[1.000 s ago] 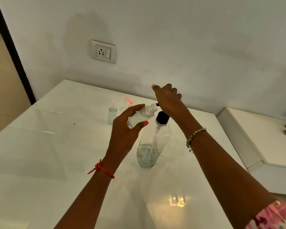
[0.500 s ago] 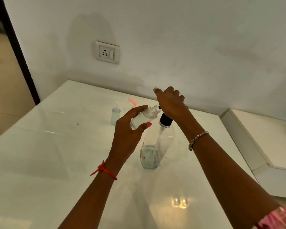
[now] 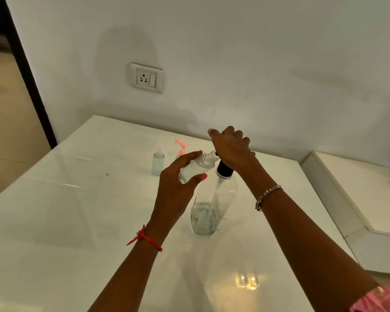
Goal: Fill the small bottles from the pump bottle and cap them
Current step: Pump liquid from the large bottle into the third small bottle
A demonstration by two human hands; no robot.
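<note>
Left hand [image 3: 176, 194] grips tilted small bottle [image 3: 197, 167]; right hand [image 3: 232, 147], fingers curled, covers pump bottle [image 3: 212, 208] head. Capped bottle [image 3: 158, 162] beyond left hand.

No writing, brand or number can be read anywhere. The clear plastic pump bottle with a black collar [image 3: 212, 206], the small clear plastic bottle [image 3: 195, 168] tilted at its spout and the white wall socket plate [image 3: 146, 78] carry no legible marks.
</note>
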